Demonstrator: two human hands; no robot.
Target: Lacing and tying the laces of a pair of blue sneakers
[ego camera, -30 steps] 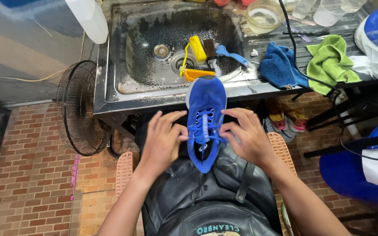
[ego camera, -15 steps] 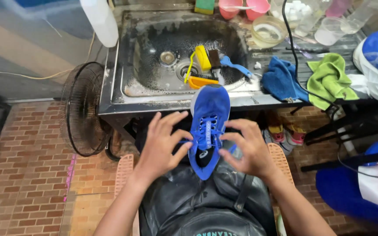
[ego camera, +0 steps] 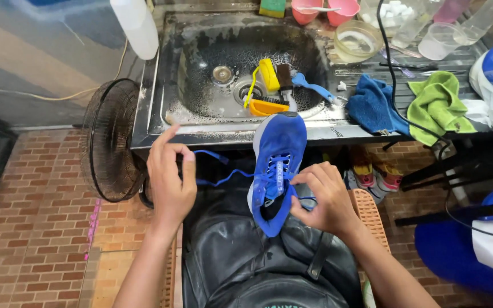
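Blue lace [ego camera: 223, 177] in left hand [ego camera: 170, 182], apparently pinched

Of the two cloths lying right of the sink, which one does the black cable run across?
The dark blue cloth, the one nearer the sink: the black cable passes over its right edge. The green cloth lies farther right, beside the cable.

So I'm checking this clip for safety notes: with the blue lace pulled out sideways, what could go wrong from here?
The blue mesh sneaker only leans on the metal sink's rim, so it might tip off the black leather apron. The blue lace, pinched in the left hand, hangs near the black fan cage and could snag.
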